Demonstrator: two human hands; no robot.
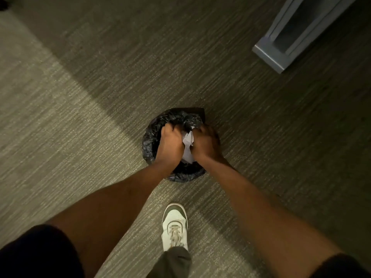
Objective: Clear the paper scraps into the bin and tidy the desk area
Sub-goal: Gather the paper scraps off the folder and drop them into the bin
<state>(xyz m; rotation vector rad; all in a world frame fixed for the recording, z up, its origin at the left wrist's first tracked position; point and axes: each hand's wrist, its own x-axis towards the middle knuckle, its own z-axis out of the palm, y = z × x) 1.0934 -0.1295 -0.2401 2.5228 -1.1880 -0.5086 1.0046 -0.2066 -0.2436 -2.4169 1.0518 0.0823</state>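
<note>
Over the bin (pixel 152 141) — black-lined, on carpet (pixel 60 127) — 2 hands meet: left hand (pixel 170 143) and right hand (pixel 204 142) both curl closed around white paper (pixel 188 140).

Both hands, left (pixel 170 144) and right (pixel 204 143), press white paper scraps (pixel 187 144) into the black-lined bin (pixel 152 137).
</note>
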